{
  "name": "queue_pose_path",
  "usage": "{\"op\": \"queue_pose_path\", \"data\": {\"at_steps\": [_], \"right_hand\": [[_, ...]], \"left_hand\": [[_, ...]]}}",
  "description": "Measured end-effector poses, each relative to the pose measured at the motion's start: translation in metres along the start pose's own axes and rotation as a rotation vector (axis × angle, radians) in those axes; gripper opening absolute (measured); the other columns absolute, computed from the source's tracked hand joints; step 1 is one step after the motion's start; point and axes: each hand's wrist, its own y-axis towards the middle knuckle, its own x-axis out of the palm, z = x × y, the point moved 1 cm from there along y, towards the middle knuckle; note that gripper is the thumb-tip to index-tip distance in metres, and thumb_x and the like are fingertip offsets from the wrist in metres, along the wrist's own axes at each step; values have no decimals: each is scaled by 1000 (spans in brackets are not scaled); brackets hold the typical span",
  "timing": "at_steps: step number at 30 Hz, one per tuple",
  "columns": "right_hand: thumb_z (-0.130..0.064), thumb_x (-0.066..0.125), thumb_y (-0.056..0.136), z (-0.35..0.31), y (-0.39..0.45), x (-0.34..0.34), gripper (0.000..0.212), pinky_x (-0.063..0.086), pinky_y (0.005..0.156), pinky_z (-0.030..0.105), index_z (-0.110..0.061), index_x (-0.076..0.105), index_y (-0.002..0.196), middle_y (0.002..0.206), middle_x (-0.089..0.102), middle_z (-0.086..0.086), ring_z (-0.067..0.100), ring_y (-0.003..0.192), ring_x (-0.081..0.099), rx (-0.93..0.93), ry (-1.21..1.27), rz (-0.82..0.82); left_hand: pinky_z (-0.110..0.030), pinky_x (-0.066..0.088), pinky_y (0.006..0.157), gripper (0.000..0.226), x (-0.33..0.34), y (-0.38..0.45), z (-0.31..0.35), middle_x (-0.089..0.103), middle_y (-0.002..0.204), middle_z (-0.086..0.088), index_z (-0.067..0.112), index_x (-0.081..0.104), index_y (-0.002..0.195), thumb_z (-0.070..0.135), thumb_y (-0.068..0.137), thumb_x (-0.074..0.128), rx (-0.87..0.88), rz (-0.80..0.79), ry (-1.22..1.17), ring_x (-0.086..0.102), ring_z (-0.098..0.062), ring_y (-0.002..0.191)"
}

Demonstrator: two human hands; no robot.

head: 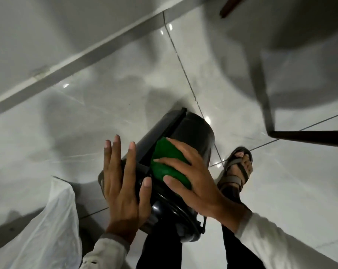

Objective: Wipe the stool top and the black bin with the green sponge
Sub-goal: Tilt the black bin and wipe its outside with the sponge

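Note:
The black bin (pixel 191 131) lies tilted on its side over the floor, its lid end toward me near my legs. My left hand (pixel 123 183) presses flat against the bin's left side, thumb hooked over the top, steadying it. My right hand (pixel 191 177) lies spread over the green sponge (pixel 166 158) and holds it against the bin's upper wall. The stool top is not identifiable in view.
Glossy grey floor tiles (pixel 86 123) spread all around, with a wall skirting (pixel 77 61) at upper left. A dark furniture leg and frame (pixel 265 105) stand at right. White cloth (pixel 53 220) hangs at lower left. My sandalled foot (pixel 238 167) is right of the bin.

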Motion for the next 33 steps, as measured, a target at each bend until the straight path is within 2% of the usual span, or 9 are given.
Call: {"op": "queue_pose_path", "data": {"at_steps": [2, 8, 13, 16, 22, 25, 29, 31, 33], "right_hand": [[-47, 46, 109, 23, 0, -11, 40, 27, 131, 37, -32, 60, 143, 167, 39, 3, 20, 157, 37, -26, -61, -18], [-17, 58, 109, 94, 79, -41, 34, 35, 126, 51, -3, 64, 139, 155, 54, 20, 38, 146, 49, 594, 34, 366], [-45, 55, 105, 0, 5, 12, 37, 29, 128, 38, -32, 67, 138, 168, 41, 2, 22, 155, 41, 14, 66, 151], [-49, 43, 109, 23, -11, 5, 39, 21, 130, 29, -35, 60, 141, 167, 38, -1, 14, 156, 35, -148, 36, 84], [-21, 49, 112, 118, 52, -26, 36, 41, 122, 44, -7, 54, 145, 150, 52, 17, 29, 142, 50, 832, 526, 623], [-30, 57, 108, 84, 35, -13, 45, 31, 131, 46, -19, 52, 150, 162, 37, -1, 16, 151, 37, 621, 509, 427], [-51, 53, 105, 26, -34, 2, 44, 21, 134, 30, -49, 47, 149, 175, 20, -10, 11, 163, 21, -13, 271, 159], [-45, 51, 107, 54, -32, -6, 43, 26, 133, 32, -44, 45, 150, 172, 26, -6, 9, 161, 26, 21, 241, 163], [-32, 50, 110, 88, -13, -13, 39, 35, 130, 41, -31, 47, 149, 160, 41, -1, 10, 150, 41, 403, 376, 363]], "left_hand": [[-53, 24, 131, 59, -1, 3, 0, 30, 169, -22, 15, 38, 159, 48, 110, 28, 70, -32, 2, 19, -38, 165], [-70, 31, 121, 48, -1, 5, -6, 38, 167, -17, 14, 54, 146, 35, 106, 38, -59, 10, -80, 21, -36, 165], [-64, 26, 127, 49, -8, 2, -21, 36, 168, -1, 19, 50, 150, 38, 109, 33, -146, 84, -83, 22, -29, 166], [-61, 27, 128, 51, -3, -3, -24, 37, 170, -1, 25, 50, 152, 47, 110, 31, -76, 78, -89, 22, -30, 165], [-34, 23, 132, 50, 3, -2, -28, 40, 169, -4, 34, 47, 154, 50, 111, 30, -170, 112, -82, 22, -20, 166], [-26, 22, 131, 54, 0, 6, -31, 42, 168, -4, 24, 48, 154, 51, 111, 29, -268, 164, -84, 25, -17, 165], [-21, 21, 130, 50, 1, 21, -29, 45, 165, -10, 17, 50, 153, 38, 112, 32, -307, 178, -120, 27, -19, 164], [-22, 21, 131, 49, 3, 26, -26, 47, 165, -11, 16, 52, 151, 35, 111, 33, -293, 146, -124, 28, -19, 164], [-21, 21, 131, 49, 3, 25, -24, 48, 164, -10, 16, 53, 150, 36, 110, 33, -317, 142, -118, 27, -17, 164]]}}
